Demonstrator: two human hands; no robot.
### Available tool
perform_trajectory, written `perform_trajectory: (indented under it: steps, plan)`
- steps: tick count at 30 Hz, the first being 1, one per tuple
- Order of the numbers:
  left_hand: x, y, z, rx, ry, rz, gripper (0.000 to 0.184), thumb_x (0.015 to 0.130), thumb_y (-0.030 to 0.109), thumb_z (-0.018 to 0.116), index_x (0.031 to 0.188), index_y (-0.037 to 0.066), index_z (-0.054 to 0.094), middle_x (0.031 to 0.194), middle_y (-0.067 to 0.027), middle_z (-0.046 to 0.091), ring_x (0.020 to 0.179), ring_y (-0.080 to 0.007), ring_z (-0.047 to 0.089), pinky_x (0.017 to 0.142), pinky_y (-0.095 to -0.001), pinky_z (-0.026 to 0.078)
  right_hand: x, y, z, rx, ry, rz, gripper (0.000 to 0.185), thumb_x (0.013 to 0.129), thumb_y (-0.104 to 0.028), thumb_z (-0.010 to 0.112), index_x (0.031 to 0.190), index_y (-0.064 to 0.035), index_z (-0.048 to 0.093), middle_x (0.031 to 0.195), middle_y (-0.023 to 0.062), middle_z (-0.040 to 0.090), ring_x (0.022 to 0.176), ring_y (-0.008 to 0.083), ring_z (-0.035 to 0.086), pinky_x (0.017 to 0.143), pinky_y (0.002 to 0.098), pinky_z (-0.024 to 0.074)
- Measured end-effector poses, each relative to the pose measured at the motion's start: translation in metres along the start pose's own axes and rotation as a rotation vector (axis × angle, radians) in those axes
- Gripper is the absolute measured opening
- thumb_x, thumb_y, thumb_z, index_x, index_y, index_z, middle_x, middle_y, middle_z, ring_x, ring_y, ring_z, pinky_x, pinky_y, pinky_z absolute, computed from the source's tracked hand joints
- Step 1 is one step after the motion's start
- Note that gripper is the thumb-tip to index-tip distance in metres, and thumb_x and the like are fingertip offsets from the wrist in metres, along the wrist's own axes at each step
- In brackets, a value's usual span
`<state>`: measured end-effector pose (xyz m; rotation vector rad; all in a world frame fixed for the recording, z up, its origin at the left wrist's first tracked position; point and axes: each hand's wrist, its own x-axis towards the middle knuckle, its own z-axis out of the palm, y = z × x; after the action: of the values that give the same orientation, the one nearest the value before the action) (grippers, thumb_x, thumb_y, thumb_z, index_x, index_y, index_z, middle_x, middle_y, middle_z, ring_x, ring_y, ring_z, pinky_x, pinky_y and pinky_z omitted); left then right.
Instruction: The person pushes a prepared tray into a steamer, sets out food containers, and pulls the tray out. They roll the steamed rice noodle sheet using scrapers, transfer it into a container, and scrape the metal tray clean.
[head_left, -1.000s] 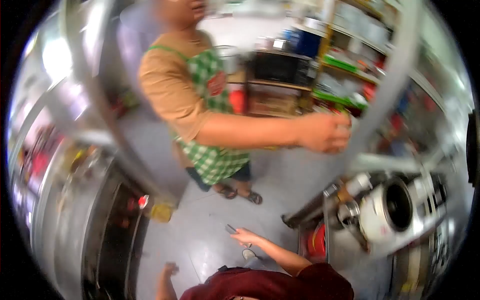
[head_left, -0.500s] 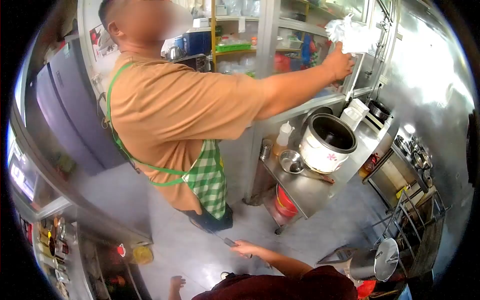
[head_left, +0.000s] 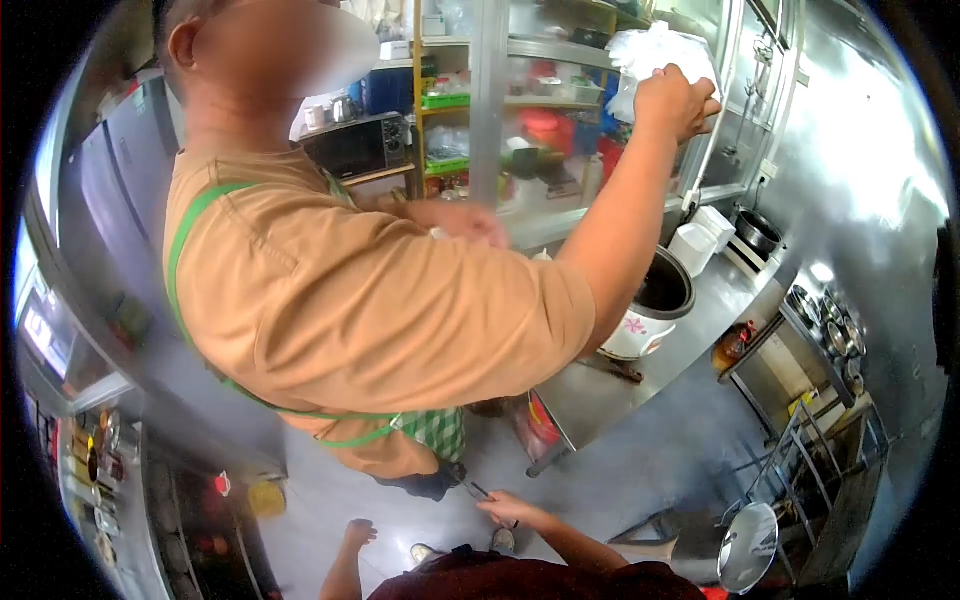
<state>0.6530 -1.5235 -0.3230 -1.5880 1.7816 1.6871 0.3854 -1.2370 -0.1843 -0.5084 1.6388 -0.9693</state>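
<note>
My right hand [head_left: 510,507], low in the centre of the head view, is closed around the handle of a thin dark utensil [head_left: 477,490] whose far end I cannot make out. Left of it, my left hand [head_left: 361,532] hangs over the floor, holding nothing, with its fingers apart. In front of me stands a person [head_left: 370,290] in a tan shirt and green checked apron. That person's raised hand [head_left: 676,103] is at a bunch of white plastic bags [head_left: 660,60] near the glass partition.
A rice cooker [head_left: 640,325] sits on a steel table [head_left: 620,400] behind the person's arm. Lower right are a metal rack [head_left: 810,460] and a round metal pot [head_left: 748,548]. Shelves with bowls [head_left: 105,490] line the left. A red bucket [head_left: 541,425] is under the table.
The view has swung rightward since the first frame. The person is now closer, with the arm raised to the bags and the other hand showing. My right hand still holds the utensil.
</note>
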Motion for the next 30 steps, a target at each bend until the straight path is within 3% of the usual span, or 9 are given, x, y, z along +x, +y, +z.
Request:
perform_trajectory:
  steps: [4, 5, 8, 12, 17, 21, 26, 27, 30]
  plan:
    - [-0.021, -0.010, 0.013, 0.124, -0.096, -0.018, 0.021, 0.081, 0.011, 0.046, 0.098, 0.002, 0.051, 0.092, -0.0109, 0.061, 0.069, -0.0189, 0.060, 0.049, -0.0307, 0.045, 0.018, 0.043, -0.020, -0.301, -0.061, 0.039, 0.031, 0.082, -0.034, 0.049, 0.071, -0.0057, 0.046, 0.048, 0.0030, 0.047, 0.039, 0.0131, 0.047, 0.036, 0.0280, 0.0359]
    - [0.011, -0.056, 0.007, 0.249, -0.196, 0.179, 0.022, 0.081, 0.007, 0.043, 0.101, 0.002, 0.050, 0.098, -0.0117, 0.059, 0.073, -0.0209, 0.060, 0.050, -0.0313, 0.046, 0.014, 0.043, -0.024, -0.333, -0.059, -0.004, 0.034, 0.082, -0.035, 0.048, 0.067, -0.0045, 0.047, 0.048, 0.0033, 0.049, 0.041, 0.0141, 0.048, 0.038, 0.0292, 0.0376]
    - [-0.029, -0.051, 0.017, -0.077, -0.059, -0.120, 0.022, 0.081, 0.008, 0.042, 0.101, 0.002, 0.049, 0.096, -0.0130, 0.059, 0.073, -0.0231, 0.060, 0.051, -0.0317, 0.046, 0.019, 0.058, -0.036, -0.430, -0.116, -0.073, 0.035, 0.081, -0.035, 0.048, 0.065, -0.0030, 0.049, 0.048, 0.0041, 0.050, 0.041, 0.0157, 0.049, 0.040, 0.0313, 0.0388]
    - [-0.057, -0.078, 0.017, -0.170, 0.003, -0.164, 0.022, 0.082, 0.015, 0.043, 0.099, 0.003, 0.050, 0.090, -0.0138, 0.060, 0.072, -0.0243, 0.060, 0.051, -0.0357, 0.044, 0.042, 0.099, -0.046, -0.717, -0.048, 0.089, 0.037, 0.077, -0.035, 0.053, 0.062, -0.0015, 0.053, 0.049, 0.0069, 0.052, 0.044, 0.0184, 0.053, 0.044, 0.0326, 0.0411]
    - [-0.063, -0.130, 0.015, -0.234, 0.113, -0.240, 0.026, 0.082, 0.023, 0.044, 0.099, 0.006, 0.053, 0.086, -0.0120, 0.063, 0.069, -0.0254, 0.061, 0.056, -0.0367, 0.043, 0.045, 0.125, -0.051, -0.580, -0.075, 0.245, 0.039, 0.075, -0.037, 0.051, 0.062, -0.0005, 0.056, 0.051, 0.0080, 0.054, 0.048, 0.0205, 0.054, 0.047, 0.0347, 0.0427]
    - [-0.092, -0.128, 0.025, -0.322, 0.088, -0.209, 0.021, 0.083, 0.021, 0.041, 0.097, 0.008, 0.050, 0.094, -0.0138, 0.059, 0.078, -0.0282, 0.059, 0.059, -0.0397, 0.043, 0.051, 0.151, -0.060, -0.580, -0.139, 0.260, 0.040, 0.075, -0.039, 0.049, 0.068, -0.0006, 0.058, 0.059, 0.0087, 0.057, 0.055, 0.0195, 0.056, 0.053, 0.0335, 0.0438]
    - [-0.088, -0.129, 0.040, -0.358, 0.042, -0.232, 0.024, 0.083, 0.025, 0.043, 0.100, 0.009, 0.051, 0.094, -0.0130, 0.060, 0.076, -0.0274, 0.059, 0.060, -0.0389, 0.042, 0.053, 0.198, -0.078, -0.252, -0.104, 0.365, 0.028, 0.075, -0.028, 0.053, 0.072, -0.0004, 0.056, 0.059, 0.0105, 0.054, 0.050, 0.0230, 0.054, 0.043, 0.0352, 0.0426]
    - [-0.086, -0.127, 0.044, -0.341, 0.044, -0.236, 0.024, 0.083, 0.025, 0.044, 0.099, 0.009, 0.051, 0.094, -0.0127, 0.060, 0.077, -0.0268, 0.059, 0.060, -0.0387, 0.042, 0.046, 0.196, -0.084, -0.268, -0.166, 0.387, 0.028, 0.074, -0.028, 0.053, 0.070, -0.0004, 0.055, 0.060, 0.0108, 0.054, 0.050, 0.0224, 0.054, 0.044, 0.0350, 0.0431]
    - [-0.079, -0.118, 0.046, -0.255, -0.021, -0.237, 0.025, 0.083, 0.026, 0.045, 0.100, 0.008, 0.051, 0.095, -0.0115, 0.060, 0.077, -0.0247, 0.059, 0.061, -0.0377, 0.043, 0.034, 0.229, -0.093, -0.144, -0.026, 0.322, 0.030, 0.075, -0.030, 0.055, 0.069, -0.0008, 0.055, 0.060, 0.0105, 0.055, 0.050, 0.0225, 0.054, 0.045, 0.0340, 0.0432]
